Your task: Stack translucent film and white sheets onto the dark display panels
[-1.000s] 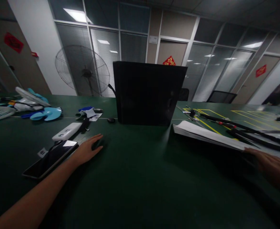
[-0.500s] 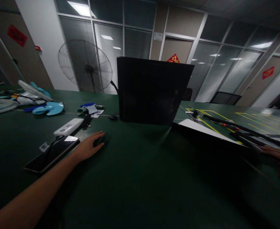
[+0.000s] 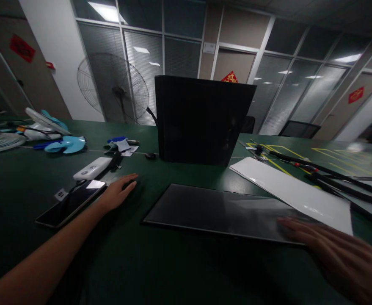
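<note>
My left hand point(image 3: 117, 195) rests on the green table, holding nothing, its fingers stretched out and thumb apart. Close beside it lie a dark-screened phone point(image 3: 71, 203) and a white power bank point(image 3: 92, 168). A thin, glossy dark flat panel point(image 3: 211, 212), like a display screen, lies low over the table in front of me. My right hand point(image 3: 334, 250), smeared by motion, has its fingers over the panel's right end; its thumb is hidden. Behind the panel's right part are white sheets point(image 3: 293, 190).
A large black box-like case point(image 3: 205, 120) stands upright at the back middle. Black strips and cables point(image 3: 347, 186) lie at the right. Light-blue fan blades point(image 3: 67, 144) and a white fan grille point(image 3: 1, 143) sit at the left. A small black mouse-like object point(image 3: 150, 156) is near the case.
The dark panel has swung down from a tilted position at the right to lie low in front of me, uncovering the white sheets. My right hand moved left with it; my left hand barely shifted.
</note>
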Action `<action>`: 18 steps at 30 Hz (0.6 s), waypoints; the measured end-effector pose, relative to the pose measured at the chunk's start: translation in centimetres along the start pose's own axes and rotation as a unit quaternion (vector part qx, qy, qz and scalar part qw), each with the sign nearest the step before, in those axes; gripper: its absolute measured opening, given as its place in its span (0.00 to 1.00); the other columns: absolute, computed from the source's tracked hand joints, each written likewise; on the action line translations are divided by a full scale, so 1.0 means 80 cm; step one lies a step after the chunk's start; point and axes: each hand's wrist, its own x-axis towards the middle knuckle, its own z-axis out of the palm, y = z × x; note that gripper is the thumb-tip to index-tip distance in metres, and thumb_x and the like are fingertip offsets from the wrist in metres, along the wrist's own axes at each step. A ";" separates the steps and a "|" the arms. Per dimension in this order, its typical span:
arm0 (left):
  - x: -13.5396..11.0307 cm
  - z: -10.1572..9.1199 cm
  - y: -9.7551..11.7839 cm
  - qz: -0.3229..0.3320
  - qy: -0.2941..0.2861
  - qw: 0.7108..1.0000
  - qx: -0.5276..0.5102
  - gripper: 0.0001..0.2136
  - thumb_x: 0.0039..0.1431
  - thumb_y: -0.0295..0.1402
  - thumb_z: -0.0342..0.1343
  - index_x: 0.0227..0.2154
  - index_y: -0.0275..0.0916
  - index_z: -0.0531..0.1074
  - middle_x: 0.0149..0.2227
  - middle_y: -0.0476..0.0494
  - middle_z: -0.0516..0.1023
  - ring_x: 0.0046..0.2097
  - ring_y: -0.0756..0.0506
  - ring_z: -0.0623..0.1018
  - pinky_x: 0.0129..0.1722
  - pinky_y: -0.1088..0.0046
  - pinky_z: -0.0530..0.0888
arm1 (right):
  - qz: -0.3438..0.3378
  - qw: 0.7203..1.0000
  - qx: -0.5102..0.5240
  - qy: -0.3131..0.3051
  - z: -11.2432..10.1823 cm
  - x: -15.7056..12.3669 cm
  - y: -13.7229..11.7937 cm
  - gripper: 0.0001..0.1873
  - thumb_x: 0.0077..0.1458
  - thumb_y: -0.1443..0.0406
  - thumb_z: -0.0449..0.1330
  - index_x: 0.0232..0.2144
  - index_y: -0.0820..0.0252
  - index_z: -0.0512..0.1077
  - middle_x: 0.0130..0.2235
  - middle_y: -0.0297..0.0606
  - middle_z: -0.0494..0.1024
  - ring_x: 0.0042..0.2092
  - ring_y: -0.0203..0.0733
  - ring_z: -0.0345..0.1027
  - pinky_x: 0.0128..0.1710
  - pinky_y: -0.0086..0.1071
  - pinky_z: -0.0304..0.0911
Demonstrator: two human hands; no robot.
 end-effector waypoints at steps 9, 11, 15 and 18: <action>-0.002 -0.014 0.011 -0.049 0.030 0.997 -0.050 0.42 0.65 0.67 0.37 0.59 0.39 0.78 0.63 0.37 0.78 0.65 0.32 0.76 0.69 0.49 0.66 | -0.062 0.930 0.177 -0.316 0.081 0.140 -0.122 0.43 0.68 0.45 0.56 0.76 0.44 0.45 0.77 0.39 0.41 0.76 0.66 0.31 0.72 0.72 0.31; -0.001 -0.013 0.012 -0.037 0.022 0.998 -0.046 0.42 0.64 0.68 0.39 0.59 0.39 0.78 0.65 0.36 0.76 0.67 0.32 0.74 0.70 0.51 0.65 | -0.064 0.924 0.192 -0.325 0.090 0.156 -0.130 0.37 0.72 0.47 0.51 0.76 0.41 0.45 0.78 0.36 0.39 0.77 0.64 0.26 0.71 0.72 0.25; -0.002 -0.009 0.014 -0.021 -0.008 1.000 -0.019 0.40 0.63 0.66 0.43 0.60 0.39 0.77 0.69 0.36 0.71 0.68 0.32 0.72 0.69 0.50 0.65 | -0.085 0.922 0.211 -0.312 0.097 0.182 -0.130 0.33 0.73 0.50 0.50 0.75 0.39 0.51 0.77 0.34 0.46 0.77 0.61 0.31 0.73 0.68 0.29; -0.004 -0.007 0.016 -0.001 -0.048 0.999 0.025 0.34 0.63 0.61 0.50 0.59 0.42 0.77 0.71 0.37 0.68 0.68 0.32 0.71 0.67 0.48 0.68 | -0.089 0.930 0.213 -0.286 0.105 0.205 -0.094 0.31 0.71 0.50 0.51 0.72 0.43 0.60 0.73 0.38 0.60 0.74 0.59 0.50 0.72 0.63 0.47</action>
